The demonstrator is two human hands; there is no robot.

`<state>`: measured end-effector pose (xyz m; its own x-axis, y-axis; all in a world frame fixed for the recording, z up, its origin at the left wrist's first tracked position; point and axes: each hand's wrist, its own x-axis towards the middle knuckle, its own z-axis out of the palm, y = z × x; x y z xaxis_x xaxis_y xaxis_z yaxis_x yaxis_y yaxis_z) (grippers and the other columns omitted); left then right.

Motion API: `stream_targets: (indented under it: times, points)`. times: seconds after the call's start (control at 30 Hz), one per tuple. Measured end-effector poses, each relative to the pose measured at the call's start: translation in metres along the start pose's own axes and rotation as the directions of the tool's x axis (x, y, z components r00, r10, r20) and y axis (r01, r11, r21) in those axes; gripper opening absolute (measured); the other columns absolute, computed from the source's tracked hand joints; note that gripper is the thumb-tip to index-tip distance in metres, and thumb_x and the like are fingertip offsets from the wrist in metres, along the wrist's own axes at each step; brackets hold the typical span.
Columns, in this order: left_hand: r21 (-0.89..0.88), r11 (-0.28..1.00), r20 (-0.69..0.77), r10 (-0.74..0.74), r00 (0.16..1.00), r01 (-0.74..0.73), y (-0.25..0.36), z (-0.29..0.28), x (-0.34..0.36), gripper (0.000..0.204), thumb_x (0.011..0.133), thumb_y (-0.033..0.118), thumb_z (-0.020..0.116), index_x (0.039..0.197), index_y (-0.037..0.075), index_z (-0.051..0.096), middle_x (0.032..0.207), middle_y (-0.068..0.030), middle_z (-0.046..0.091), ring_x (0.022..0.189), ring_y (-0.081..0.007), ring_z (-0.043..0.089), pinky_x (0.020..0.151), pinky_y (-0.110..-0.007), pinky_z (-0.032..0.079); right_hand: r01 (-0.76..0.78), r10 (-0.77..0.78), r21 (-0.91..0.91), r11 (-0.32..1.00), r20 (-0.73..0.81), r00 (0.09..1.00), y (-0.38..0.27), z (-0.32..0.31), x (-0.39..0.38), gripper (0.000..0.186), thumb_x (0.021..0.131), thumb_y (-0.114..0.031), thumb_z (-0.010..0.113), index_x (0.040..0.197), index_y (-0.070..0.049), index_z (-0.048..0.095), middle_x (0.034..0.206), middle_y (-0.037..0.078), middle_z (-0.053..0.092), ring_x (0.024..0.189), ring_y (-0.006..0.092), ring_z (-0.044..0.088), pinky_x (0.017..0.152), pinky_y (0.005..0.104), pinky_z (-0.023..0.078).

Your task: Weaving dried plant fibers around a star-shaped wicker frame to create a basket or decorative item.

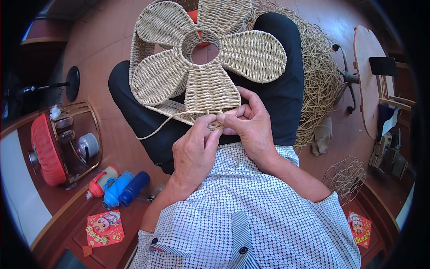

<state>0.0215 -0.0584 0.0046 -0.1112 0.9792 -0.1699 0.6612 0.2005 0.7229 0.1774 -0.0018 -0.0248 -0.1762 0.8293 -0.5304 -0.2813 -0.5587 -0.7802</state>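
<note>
A woven straw piece with flower-like petals (251, 56) around a round central opening rests on my lap. My left hand (195, 154) is closed in a pinch on woven cord at the tip of the lowest petal (210, 87), and a loose cord (158, 127) trails left from there. My right hand (253, 130) grips that same petal edge from the right, thumb and index finger together close to my left fingertips. Exactly which strand each fingertip holds is partly hidden.
A large heap of cord (318, 76) lies to my right, near a round board (365, 98) and a smaller coil (342, 179). A black stand (72, 83), a red-topped framed object (49, 152) and several flasks (132, 190) are on my left.
</note>
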Motion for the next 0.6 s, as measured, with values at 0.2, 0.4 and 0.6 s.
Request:
stream_targets:
  times: [0.2,0.4,0.6]
  points:
    - [-0.054,0.998,-0.014,-0.025,1.000,0.024,-0.003,0.000,0.000,0.032,0.099,0.008,0.080,0.130,0.008,0.073,0.078,-0.0076,0.074,0.068,-0.0148,0.072,0.065,-0.031,0.057,-0.070,0.067,0.141,0.988,0.024,0.997,0.015,-0.006,0.002,0.052,0.097,0.000,0.079,0.141,0.005,0.051,0.107,0.006,0.073,0.095,0.0128,0.075,0.080,0.0284,0.066]
    - [-0.018,0.999,-0.017,0.036,0.999,-0.037,-0.003,0.002,0.002,0.029,0.099,0.008,0.080,0.128,0.008,0.074,0.077,-0.0074,0.073,0.067,-0.0145,0.071,0.063,-0.032,0.057,-0.185,0.171,0.338,0.923,0.071,0.983,0.015,-0.008,0.005,0.049,0.096,-0.001,0.078,0.137,0.002,0.050,0.107,0.004,0.070,0.097,0.0123,0.073,0.085,0.0294,0.065]
    - [-0.034,0.999,-0.008,-0.013,1.000,0.013,-0.001,0.001,0.002,0.028,0.099,0.013,0.079,0.126,0.010,0.073,0.083,-0.0106,0.076,0.072,-0.0269,0.077,0.064,-0.039,0.058,-0.011,0.007,0.068,0.998,0.061,0.998,0.010,-0.006,0.008,0.051,0.096,0.002,0.076,0.138,0.006,0.047,0.104,0.006,0.070,0.096,0.0104,0.071,0.080,0.0265,0.064]
